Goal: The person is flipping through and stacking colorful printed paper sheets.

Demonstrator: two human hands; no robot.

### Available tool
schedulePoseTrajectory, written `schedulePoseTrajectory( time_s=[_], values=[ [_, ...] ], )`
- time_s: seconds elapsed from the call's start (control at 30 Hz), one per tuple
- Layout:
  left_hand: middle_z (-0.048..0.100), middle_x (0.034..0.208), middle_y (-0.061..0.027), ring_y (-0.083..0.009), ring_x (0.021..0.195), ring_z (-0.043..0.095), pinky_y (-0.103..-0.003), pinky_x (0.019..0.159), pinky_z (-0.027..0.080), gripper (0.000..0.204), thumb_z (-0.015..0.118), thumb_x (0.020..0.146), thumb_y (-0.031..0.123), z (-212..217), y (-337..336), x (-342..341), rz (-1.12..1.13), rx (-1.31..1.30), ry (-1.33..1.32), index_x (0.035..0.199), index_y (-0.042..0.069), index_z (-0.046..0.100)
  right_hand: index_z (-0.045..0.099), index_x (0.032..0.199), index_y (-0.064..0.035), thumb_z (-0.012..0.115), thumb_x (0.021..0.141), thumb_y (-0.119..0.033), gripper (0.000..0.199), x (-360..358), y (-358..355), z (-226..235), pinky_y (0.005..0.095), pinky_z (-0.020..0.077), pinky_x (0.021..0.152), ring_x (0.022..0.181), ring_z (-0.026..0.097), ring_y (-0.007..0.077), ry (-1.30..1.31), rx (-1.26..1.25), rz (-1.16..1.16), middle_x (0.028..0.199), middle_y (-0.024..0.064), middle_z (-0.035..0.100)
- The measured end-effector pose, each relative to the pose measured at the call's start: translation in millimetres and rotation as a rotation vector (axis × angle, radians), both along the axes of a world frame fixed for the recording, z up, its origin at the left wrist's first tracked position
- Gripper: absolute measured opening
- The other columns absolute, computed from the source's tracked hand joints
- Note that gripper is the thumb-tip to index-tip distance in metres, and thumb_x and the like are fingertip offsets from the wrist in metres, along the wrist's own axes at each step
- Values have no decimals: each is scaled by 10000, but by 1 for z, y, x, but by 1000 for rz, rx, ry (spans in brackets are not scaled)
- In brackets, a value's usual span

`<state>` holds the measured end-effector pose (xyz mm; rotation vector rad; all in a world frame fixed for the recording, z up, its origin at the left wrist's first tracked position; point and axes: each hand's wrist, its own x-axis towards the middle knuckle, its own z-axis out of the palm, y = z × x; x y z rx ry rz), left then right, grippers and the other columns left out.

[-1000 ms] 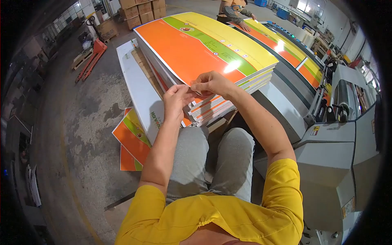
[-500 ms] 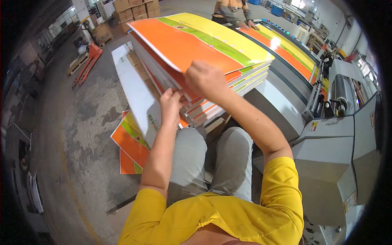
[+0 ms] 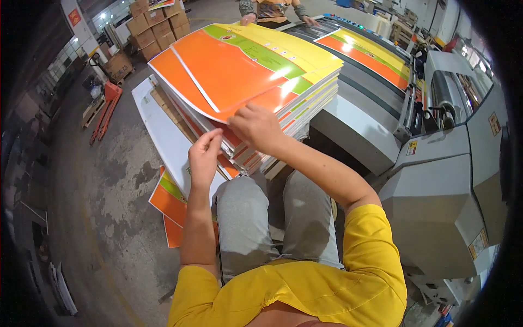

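In front of me stands a tall stack of printed sheets point(image 3: 305, 103), striped orange, green and yellow. My right hand point(image 3: 255, 128) has its fingers closed on the near corner of the top printed sheet point(image 3: 234, 71), whose near edge is bowed up. A narrow white strip point(image 3: 195, 79) runs slantwise across the orange part. Just left of that corner is my left hand point(image 3: 204, 159), thumb and fingertips pressed together by the stack's edge; anything between them is too small to make out.
A co-worker's hands point(image 3: 248, 19) are at the stack's far edge and beside the machine. The machine bed point(image 3: 376, 103) on the right carries another printed sheet point(image 3: 365, 54). White board point(image 3: 158, 128) and loose prints point(image 3: 170, 199) lie left; a red pallet jack point(image 3: 109, 106) stands farther off.
My left hand has drawn back from the stack's side. The top sheet's raised edge sits lower, and a white strip shows on it. The co-worker's one hand has come to the stack.
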<state>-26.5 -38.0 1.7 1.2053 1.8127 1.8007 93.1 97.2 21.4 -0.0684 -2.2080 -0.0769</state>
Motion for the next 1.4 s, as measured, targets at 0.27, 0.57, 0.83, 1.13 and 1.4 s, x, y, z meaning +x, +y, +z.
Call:
schedulePoseTrajectory(
  time_s=[0.27, 0.57, 0.83, 1.13, 1.4],
  values=[
    [583, 1035, -147, -309, 979, 514, -376, 830, 439, 280, 657, 716, 134, 11, -12, -9, -52, -177, 969, 947, -18, 612, 602, 787, -95, 631, 668, -155, 137, -5, -8, 13, 314, 400, 531, 636, 493, 198, 162, 72, -21, 681, 28, 509],
    [592, 950, -116, -286, 902, 541, -366, 770, 458, 258, 672, 697, 130, 26, -7, 0, -114, -182, 1099, 914, 2, 617, 600, 785, -106, 638, 675, -167, 131, 1, -6, -14, 325, 410, 577, 673, 503, 204, 19, -13, -45, 696, 23, 518],
    [605, 840, -78, -249, 809, 562, -350, 703, 469, 196, 673, 692, 136, 40, -3, -5, -181, -168, 1164, 850, 24, 647, 620, 779, -121, 645, 677, -149, 108, 5, 0, -8, 325, 417, 604, 694, 517, 206, 32, -98, -77, 715, 24, 543],
    [567, 752, -41, -215, 700, 543, -343, 614, 457, 135, 640, 704, 153, 49, 2, -18, -329, -69, 1295, 793, 56, 611, 645, 814, -94, 650, 718, -137, 106, 12, 3, 10, 345, 427, 633, 716, 529, 226, 30, -196, -82, 760, 38, 586],
    [432, 645, -47, -190, 613, 518, -295, 522, 435, 134, 594, 721, 104, 43, 11, -20, -228, 57, 1564, 675, 64, 474, 648, 842, -92, 646, 723, -120, 122, 17, 7, 11, 339, 431, 644, 736, 535, 225, 5, -174, -102, 787, 37, 595]
  ],
)
